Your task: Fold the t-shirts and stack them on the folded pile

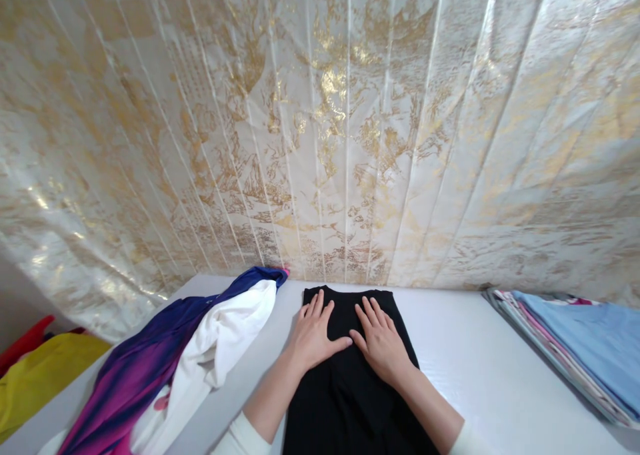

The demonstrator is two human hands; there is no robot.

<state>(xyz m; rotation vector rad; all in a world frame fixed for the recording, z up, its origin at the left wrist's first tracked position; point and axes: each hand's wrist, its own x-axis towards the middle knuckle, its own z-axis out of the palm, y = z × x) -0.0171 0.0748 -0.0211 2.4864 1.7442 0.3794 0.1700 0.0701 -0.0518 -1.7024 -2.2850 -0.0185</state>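
A black garment [350,388] lies lengthwise on the white table [460,348], its upper edge near the far side and its lower part running out of the bottom of the view. My left hand [314,335] rests flat on its upper left part, fingers spread. On the upper right part lies my right hand [381,341], palm down with the fingers apart. The two thumbs point toward each other with a small gap between them. Some loose folds show in the black cloth below my hands.
White clothing [220,341] and a blue and purple garment [145,355] lie loosely at the left. Beyond them is yellow cloth [50,368] with red cloth [25,341]. A folded stack topped by light blue cloth [590,341] sits right. A gold-patterned curtain [345,128] hangs behind.
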